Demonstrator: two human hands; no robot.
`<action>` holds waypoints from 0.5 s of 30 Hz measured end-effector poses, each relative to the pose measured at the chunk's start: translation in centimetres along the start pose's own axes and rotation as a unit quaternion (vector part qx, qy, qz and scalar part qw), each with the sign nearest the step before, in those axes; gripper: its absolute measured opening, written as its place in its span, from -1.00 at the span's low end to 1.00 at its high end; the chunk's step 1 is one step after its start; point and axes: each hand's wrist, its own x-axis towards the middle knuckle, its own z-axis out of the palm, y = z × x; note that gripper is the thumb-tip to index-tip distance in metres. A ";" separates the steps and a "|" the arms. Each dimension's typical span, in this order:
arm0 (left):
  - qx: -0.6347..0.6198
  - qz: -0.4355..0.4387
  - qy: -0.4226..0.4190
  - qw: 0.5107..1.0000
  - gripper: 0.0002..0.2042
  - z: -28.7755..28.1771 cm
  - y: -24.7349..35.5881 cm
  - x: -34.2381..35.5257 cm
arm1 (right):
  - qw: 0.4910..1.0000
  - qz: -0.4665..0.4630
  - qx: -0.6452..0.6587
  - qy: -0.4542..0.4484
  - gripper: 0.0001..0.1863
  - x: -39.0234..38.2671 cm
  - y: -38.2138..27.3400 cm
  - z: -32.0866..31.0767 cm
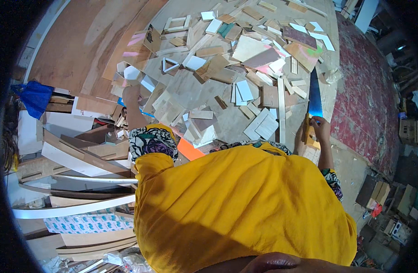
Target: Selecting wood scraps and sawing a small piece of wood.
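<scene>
At the right side of the worktable, my right hand (321,128) is closed on the yellow handle of a handsaw (315,98). Its dark blue blade points away from me along the table's right part. My left hand (131,94) reaches over the left side, close to some small white-faced offcuts (131,73). The fingers of that hand are too unclear to tell whether they hold anything. Between the two hands lie many loose wood offcuts (211,75), some bare, some white or dark faced. A long narrow wood strip (282,111) lies left of the saw.
Large brown plywood sheets (95,41) lie at the far left. A blue bag (34,98) and stacked curved boards (81,207) crowd the left. An orange piece (189,149) lies by my body. A worn red surface (364,100) runs beyond the table's right edge.
</scene>
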 end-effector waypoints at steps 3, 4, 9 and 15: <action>-0.117 -0.098 -0.070 0.986 -0.67 -1.5 3.3 -2.3 | 1.000 0.016 -0.012 0.002 -0.79 0.0 1.3 0.1; -0.117 -0.095 -0.072 0.986 -0.67 -1.4 3.4 -2.1 | 0.999 0.037 -0.009 0.000 -0.77 -0.3 1.2 -0.2; -0.203 -0.141 -0.094 0.964 -0.73 -2.6 3.2 -3.2 | 1.000 0.020 -0.007 0.010 -0.76 0.2 2.1 0.0; -0.166 -0.111 -0.093 0.975 -0.76 -3.4 5.3 -3.5 | 0.999 0.034 0.005 0.023 -0.75 -0.2 0.9 -1.0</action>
